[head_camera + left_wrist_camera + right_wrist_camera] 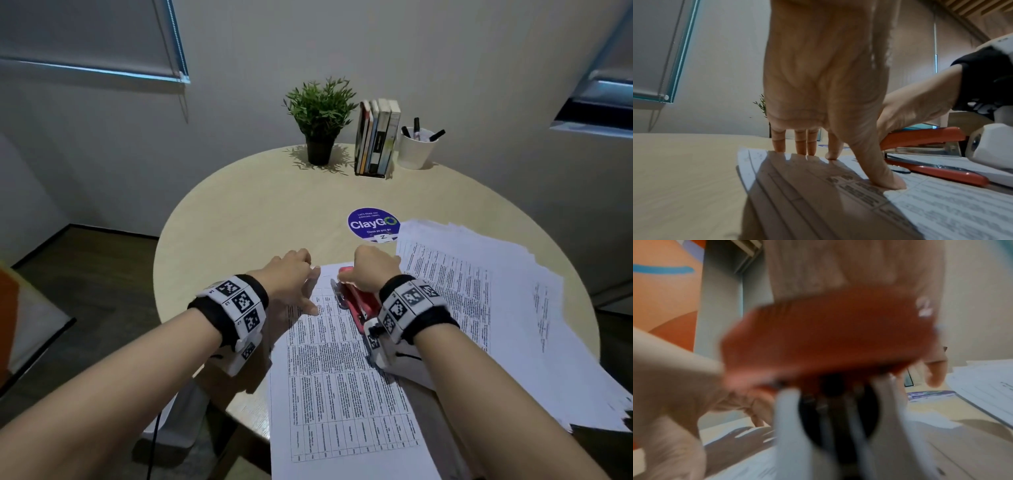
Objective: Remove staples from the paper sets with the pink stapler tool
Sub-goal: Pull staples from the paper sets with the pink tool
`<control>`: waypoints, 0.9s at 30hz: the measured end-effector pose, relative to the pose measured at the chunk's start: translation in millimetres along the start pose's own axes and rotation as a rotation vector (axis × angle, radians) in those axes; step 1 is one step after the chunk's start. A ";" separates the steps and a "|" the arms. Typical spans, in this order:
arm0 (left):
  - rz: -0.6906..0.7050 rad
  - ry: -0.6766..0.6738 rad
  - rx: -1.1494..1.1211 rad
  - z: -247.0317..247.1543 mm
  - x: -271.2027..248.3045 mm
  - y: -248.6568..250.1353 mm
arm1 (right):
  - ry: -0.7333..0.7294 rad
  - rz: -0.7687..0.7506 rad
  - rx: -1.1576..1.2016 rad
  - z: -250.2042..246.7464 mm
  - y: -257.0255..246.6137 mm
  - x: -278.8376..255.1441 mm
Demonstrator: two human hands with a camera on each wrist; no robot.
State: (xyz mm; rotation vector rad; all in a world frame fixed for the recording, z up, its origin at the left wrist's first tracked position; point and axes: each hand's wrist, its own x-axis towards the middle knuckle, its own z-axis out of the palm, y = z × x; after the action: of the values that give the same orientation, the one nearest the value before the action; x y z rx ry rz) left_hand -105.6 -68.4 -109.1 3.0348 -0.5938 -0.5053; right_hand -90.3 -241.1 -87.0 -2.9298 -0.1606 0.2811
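A printed paper set point(342, 370) lies on the round table in front of me. My left hand point(291, 277) presses its top left corner flat, the fingertips point(890, 183) spread on the sheet point(941, 211). My right hand point(371, 267) grips the pink stapler point(356, 301), which lies on the sheet near its top edge. In the left wrist view the stapler point(925, 139) stands slightly open, its metal base on the paper. The right wrist view is blurred; the stapler point(828, 337) fills it under my right hand point(838, 264). No staple is visible.
A loose stack of printed sheets point(496, 308) covers the table's right side. A purple round sticker point(373, 224) sits mid-table. At the far edge stand a potted plant point(320, 120), a row of books point(376, 137) and a white cup of markers point(416, 147).
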 end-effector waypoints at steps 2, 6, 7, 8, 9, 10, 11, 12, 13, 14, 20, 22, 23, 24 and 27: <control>0.000 0.006 -0.014 1.7 0.8 -1.2 | -0.010 -0.016 -0.034 0.7 -4.9 2.3; -0.004 0.010 -0.014 1.9 2.2 -2.5 | 0.026 -0.045 -0.102 -2.1 -13.3 6.1; -0.007 0.007 -0.013 2.2 2.3 -2.9 | 0.035 -0.046 -0.108 -1.7 -15.0 6.5; -0.007 0.005 -0.013 2.1 2.4 -3.1 | 0.043 -0.047 -0.111 -0.4 -16.8 7.1; -0.005 0.005 -0.016 2.2 2.3 -3.7 | 0.050 -0.044 -0.105 1.4 -18.5 7.3; -0.003 0.005 -0.021 2.3 2.8 -4.1 | 0.057 -0.033 -0.090 4.0 -19.7 7.3; -0.001 0.004 -0.026 2.4 3.3 -4.6 | 0.065 -0.017 -0.060 6.4 -20.8 6.5; 0.000 0.003 -0.027 1.9 3.6 -5.3 | 0.072 0.000 -0.031 8.2 -21.9 6.6; 0.000 0.001 -0.024 0.3 3.9 -6.1 | 0.084 0.009 -0.010 8.8 -23.5 6.3; 0.000 0.000 -0.021 -0.6 3.9 -6.6 | 0.097 0.004 -0.016 9.4 -24.8 5.8; 0.003 -0.002 0.000 -0.7 4.8 -8.5 | 0.161 -0.086 -0.160 7.2 -28.0 6.8; 0.005 0.002 -0.007 0.0 5.3 -9.7 | 0.120 0.002 0.025 10.2 -25.9 10.1; 0.004 0.003 -0.007 -0.3 5.6 -10.0 | 0.116 0.036 0.090 11.6 -26.1 11.9; 0.005 0.002 -0.005 -0.6 5.9 -9.8 | 0.120 0.049 0.115 12.8 -27.1 13.2; 0.009 0.007 0.002 -2.1 5.5 -9.2 | 0.154 0.033 0.060 11.3 -32.6 16.7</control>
State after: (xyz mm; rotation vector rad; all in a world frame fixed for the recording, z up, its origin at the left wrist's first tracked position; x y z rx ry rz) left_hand -96.7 -62.0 -109.4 3.0333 -0.6075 -0.4935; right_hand -79.1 -205.2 -94.3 -2.8818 -0.0801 0.0630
